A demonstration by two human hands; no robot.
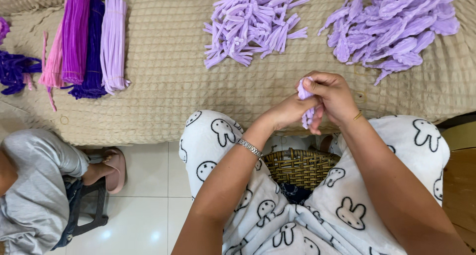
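Lilac pipe-cleaner piece (pixel 306 106): mostly hidden inside the right hand (pixel 333 97) and left hand (pixel 291 111); its shape cannot be told.
Wicker basket (pixel 299 166), below the hands: rim partly covered by patterned trousers (pixel 347 205); contents dark, unreadable.
Bundles (pixel 89 41) and lilac heaps (pixel 391 22), above the hands: cut off at the top edge.
Seated person in grey (pixel 29 185), far left of the basket: cropped by the frame.

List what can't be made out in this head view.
- Lilac piece: mostly hidden inside the right hand and left hand; shape unclear.
- Wicker basket: contents hidden by the knees.
- Dark purple bundle: cut off by the left edge.
- Seated person: cut off at the corner.
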